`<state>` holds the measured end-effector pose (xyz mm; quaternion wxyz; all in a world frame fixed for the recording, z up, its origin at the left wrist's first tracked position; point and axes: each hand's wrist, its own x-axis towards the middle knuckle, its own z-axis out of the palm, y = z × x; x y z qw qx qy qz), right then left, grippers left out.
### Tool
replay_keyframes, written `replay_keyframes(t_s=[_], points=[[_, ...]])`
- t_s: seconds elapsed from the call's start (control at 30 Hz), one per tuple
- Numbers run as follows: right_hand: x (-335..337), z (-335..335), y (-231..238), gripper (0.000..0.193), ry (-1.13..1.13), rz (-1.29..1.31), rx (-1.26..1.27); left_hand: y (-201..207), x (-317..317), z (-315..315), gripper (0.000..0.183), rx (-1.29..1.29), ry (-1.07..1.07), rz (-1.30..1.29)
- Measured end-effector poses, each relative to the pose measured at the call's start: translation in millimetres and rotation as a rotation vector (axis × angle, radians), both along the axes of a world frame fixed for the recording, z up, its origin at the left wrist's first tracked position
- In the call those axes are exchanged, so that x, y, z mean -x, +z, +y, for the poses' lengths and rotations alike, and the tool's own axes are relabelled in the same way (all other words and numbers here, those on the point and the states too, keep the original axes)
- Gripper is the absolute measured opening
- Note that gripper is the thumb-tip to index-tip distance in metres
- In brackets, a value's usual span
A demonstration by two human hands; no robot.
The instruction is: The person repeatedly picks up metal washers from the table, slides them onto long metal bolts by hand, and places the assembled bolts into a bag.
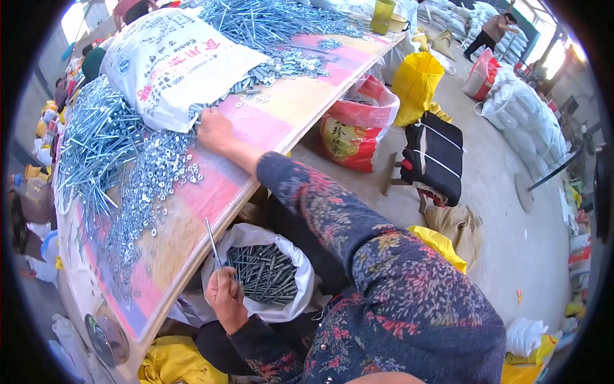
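My left hand (225, 297) is closed around the lower end of a long thin metal bolt (212, 242), which points upward beside the table edge. Just right of that hand, a white sack (306, 272) stands with its mouth rolled back, full of dark assembled bolts (265, 274). My right hand (215, 130) reaches across the table, its fingers bent together at the corner of a white printed sack (182, 67). Small metal sleeves lie around its fingertips; what they pinch is hidden. Loose nuts and washers (163, 166) are strewn left of it.
Heaps of long bolts (102, 141) cover the table's left and far parts (256, 22). A red and white sack (358, 131), a yellow sack (416, 83) and a stool with a black cushion (433, 157) stand to the right. Another person (492, 35) is far back.
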<state>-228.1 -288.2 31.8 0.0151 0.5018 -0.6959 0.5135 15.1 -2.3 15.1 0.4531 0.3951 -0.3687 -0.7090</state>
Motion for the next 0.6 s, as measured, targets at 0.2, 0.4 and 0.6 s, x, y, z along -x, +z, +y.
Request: replay_keyframes(t_s=[0.2,0.4,0.6], points=[[2,-36,9,0.028,0.17,0.332,-0.262,1,6,-8,0.021,-0.031,0.083,0.037],[-8,19,4,0.036,0.597,0.555,0.085,0,-29,-11,0.019,-0.12,0.125,0.067],[86,26,63,0.03,0.25,-0.034,-0.556,12,-13,-27,0.022,-0.063,0.071,0.105]])
